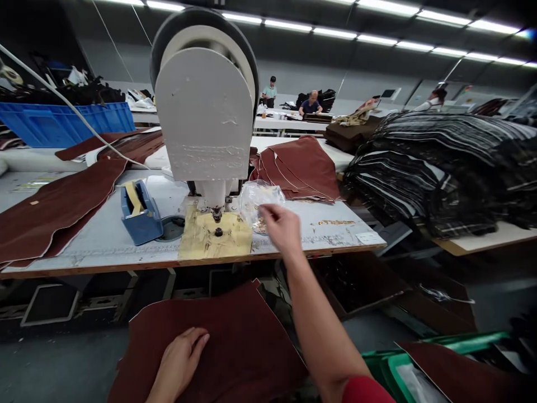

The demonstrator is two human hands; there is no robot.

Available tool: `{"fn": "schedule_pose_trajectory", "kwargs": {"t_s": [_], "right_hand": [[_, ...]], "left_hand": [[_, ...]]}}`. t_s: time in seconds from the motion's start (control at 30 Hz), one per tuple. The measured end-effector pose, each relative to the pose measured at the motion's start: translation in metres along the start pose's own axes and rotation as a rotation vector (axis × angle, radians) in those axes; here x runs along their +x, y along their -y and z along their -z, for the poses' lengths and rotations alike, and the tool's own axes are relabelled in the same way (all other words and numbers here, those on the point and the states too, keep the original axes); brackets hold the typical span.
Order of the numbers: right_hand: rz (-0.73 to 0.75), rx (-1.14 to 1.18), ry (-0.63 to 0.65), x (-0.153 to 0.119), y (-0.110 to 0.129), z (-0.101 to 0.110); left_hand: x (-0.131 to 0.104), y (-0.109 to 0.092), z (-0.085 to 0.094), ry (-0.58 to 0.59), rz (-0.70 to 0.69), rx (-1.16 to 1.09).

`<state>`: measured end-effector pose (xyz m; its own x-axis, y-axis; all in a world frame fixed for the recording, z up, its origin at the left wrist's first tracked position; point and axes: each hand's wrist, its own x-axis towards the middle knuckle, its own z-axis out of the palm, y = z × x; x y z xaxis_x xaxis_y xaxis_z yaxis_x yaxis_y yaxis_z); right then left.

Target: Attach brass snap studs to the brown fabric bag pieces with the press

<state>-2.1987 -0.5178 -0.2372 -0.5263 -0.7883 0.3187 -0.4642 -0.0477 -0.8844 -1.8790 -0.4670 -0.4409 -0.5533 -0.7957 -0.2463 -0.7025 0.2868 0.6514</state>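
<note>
A grey press machine (205,112) stands at the middle of the white worktable (104,240), its punch just above a yellow-taped plate (193,238). Right of the punch lies a clear plastic bag (255,196) with small brass-coloured pieces in it. My right hand (283,226) is at the bag's right side, fingers pinched together; what they hold, if anything, is hidden. Below the table edge, a dark red-brown leather piece (222,330) lies across my lap. My left hand (180,358) rests on it, fingers curled together and thumb along them, gripping nothing that I can make out.
A blue tape dispenser (142,215) stands left of the machine, near long leather pieces (62,212). More leather (297,168) lies behind the bag. Stacked dark fabric (444,168) is at right, a blue crate (67,120) at back left. People work in the background.
</note>
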Motion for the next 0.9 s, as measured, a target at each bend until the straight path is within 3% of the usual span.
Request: {"fn": "schedule_pose_trajectory", "kwargs": {"t_s": [0.03, 0.1, 0.2, 0.33, 0.43, 0.57, 0.73, 0.8, 0.9], "right_hand": [[0.04, -0.201, -0.16, 0.009, -0.011, 0.02], [-0.001, -0.524, -0.283, 0.03, -0.035, 0.055], [-0.095, -0.723, -0.151, 0.057, -0.067, 0.081], [-0.119, -0.751, 0.031, 0.073, -0.09, 0.078], [-0.121, -0.755, 0.051, 0.076, -0.1, 0.07], [-0.108, -0.698, -0.043, 0.075, -0.116, 0.068], [-0.002, -0.474, -0.25, 0.07, -0.128, 0.073], [0.025, -0.326, -0.297, 0.064, -0.128, 0.075], [0.026, -0.099, -0.298, 0.035, -0.119, 0.071]], "left_hand": [[0.0, 0.0, 0.0, 0.001, -0.005, 0.005], [0.001, 0.0, 0.0, -0.001, -0.024, 0.019], [0.002, -0.005, 0.0, -0.022, -0.063, 0.072], [0.003, -0.014, 0.007, -0.035, -0.084, 0.197], [0.009, -0.011, 0.017, -0.03, -0.002, 0.252], [0.032, -0.003, 0.028, 0.052, 0.077, 0.378], [0.07, -0.006, 0.042, 0.28, 0.108, 0.46], [0.07, -0.011, 0.052, 0.334, 0.092, 0.461], [0.04, -0.023, 0.068, 0.356, 0.011, 0.425]]}}
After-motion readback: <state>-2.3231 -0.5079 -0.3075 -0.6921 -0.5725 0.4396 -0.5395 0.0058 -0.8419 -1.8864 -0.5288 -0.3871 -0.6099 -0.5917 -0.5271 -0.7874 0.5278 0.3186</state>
